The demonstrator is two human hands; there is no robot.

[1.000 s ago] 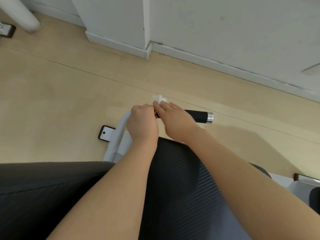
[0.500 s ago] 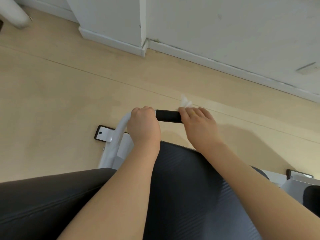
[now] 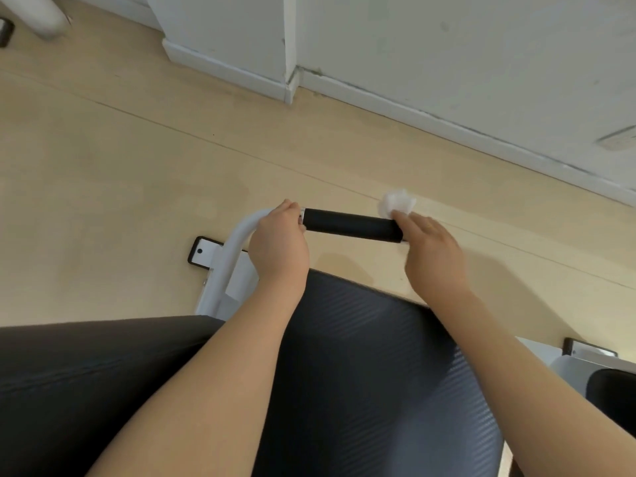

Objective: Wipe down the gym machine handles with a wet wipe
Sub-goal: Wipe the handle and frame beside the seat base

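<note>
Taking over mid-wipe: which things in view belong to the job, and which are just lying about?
In the job: black handle grip; wet wipe held by the right hand at the grip's outer end; left hand gripping the white frame tube.

Just there: black seat pad; floor bracket; white skirting board.

One head cam, looking steeply down and fwd, close over forearms; floor (image 3: 137, 173) beyond, edges probably wide-angle-warped.

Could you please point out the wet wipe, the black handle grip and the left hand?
wet wipe (image 3: 397, 202), head view, bunched white top.
black handle grip (image 3: 351, 225), head view, middle of the foam.
left hand (image 3: 278, 247), head view, back of hand.
</note>
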